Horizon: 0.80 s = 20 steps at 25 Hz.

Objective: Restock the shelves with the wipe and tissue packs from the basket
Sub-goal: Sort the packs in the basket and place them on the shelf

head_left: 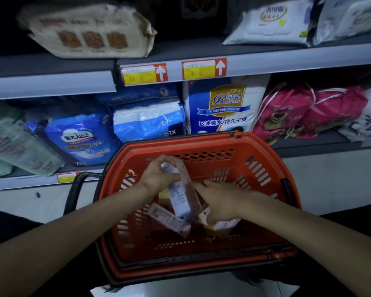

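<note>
At centre frame my left hand [159, 175] is pinching a slim tissue pack [180, 194] by its top over the red basket [201, 143], my right hand [220, 201] reaching beside it, grip unclear; I reckon that shallow pinch is risking a drop.

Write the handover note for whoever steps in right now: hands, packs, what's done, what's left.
Left hand grips a slim pack, lifted above the basket.
Right hand is down among the packs in the basket; whether it grips one is unclear.
In the basket: a labelled pack and a white pack, at least.
Done: cannot tell which shelf stock came from the basket.
Left: put the held pack on a shelf, then the rest.
</note>
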Tool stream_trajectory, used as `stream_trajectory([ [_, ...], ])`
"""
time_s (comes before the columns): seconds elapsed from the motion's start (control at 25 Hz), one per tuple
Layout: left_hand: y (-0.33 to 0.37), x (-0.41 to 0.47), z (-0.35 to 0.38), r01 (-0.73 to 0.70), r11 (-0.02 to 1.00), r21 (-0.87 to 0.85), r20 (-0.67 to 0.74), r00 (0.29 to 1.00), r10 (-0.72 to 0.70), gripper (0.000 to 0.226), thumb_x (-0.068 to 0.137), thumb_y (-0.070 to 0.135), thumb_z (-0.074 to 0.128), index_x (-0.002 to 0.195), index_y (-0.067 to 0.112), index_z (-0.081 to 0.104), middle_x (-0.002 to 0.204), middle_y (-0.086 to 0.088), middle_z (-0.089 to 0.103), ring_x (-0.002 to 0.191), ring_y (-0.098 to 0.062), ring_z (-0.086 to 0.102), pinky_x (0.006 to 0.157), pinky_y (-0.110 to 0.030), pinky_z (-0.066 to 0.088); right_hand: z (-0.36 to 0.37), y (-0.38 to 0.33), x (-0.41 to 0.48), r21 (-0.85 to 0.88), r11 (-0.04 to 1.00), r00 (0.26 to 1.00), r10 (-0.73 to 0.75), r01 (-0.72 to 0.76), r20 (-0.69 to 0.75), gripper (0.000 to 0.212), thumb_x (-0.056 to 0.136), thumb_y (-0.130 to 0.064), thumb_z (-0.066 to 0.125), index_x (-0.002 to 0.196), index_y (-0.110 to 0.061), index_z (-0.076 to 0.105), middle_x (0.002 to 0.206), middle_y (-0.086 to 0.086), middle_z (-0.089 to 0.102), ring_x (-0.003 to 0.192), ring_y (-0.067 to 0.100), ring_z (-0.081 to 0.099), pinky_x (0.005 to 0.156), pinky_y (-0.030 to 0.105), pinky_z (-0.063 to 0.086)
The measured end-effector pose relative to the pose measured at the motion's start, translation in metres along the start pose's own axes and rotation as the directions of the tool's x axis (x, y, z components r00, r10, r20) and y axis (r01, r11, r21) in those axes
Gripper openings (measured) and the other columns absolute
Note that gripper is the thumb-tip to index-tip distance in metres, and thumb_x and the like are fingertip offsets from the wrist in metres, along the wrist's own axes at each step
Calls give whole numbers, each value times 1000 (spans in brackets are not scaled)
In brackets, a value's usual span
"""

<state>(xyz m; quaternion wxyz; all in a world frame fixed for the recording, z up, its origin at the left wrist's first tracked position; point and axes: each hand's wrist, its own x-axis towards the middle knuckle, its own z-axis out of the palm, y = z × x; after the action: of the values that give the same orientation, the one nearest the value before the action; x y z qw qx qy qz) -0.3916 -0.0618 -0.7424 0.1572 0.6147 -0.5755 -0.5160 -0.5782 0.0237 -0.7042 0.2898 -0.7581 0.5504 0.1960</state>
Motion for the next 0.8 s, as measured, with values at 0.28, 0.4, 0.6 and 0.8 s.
stream_trajectory([
  [0.28,44,-36,-46,-73,987,-143,-3,997,74,24,86,5,77,102,17,63,97,-12,76,80,-21,71,61,-29,58,1,-25,-1,215,971,884,6,107,-467,112,69,-70,77,156,-27,22,143,-5,41,126,25,56,87,39,52],
  [0.4,53,-41,-47,3,971,-239,-17,1000,-7,23,87,14,76,106,15,64,89,-7,71,71,-19,65,51,-24,50,4,-29,-3,359,917,812,71,176,-580,112,67,-67,75,160,-28,25,148,-9,36,128,17,53,95,38,53],
  [0.6,64,-47,-59,92,924,-372,121,991,-50,11,96,27,65,107,27,68,89,-10,77,77,-24,73,69,-34,53,-17,-25,-17,520,777,596,242,353,-766,59,70,-37,78,128,-31,69,122,-20,68,107,0,66,85,29,57],
  [0.8,80,-57,-66,-115,865,-488,-42,993,108,37,102,18,59,133,38,59,98,-17,79,90,-30,77,80,-38,57,-42,-15,-31,777,339,640,442,530,-629,32,86,-10,82,114,-25,74,107,-14,79,99,6,76,80,25,62],
])
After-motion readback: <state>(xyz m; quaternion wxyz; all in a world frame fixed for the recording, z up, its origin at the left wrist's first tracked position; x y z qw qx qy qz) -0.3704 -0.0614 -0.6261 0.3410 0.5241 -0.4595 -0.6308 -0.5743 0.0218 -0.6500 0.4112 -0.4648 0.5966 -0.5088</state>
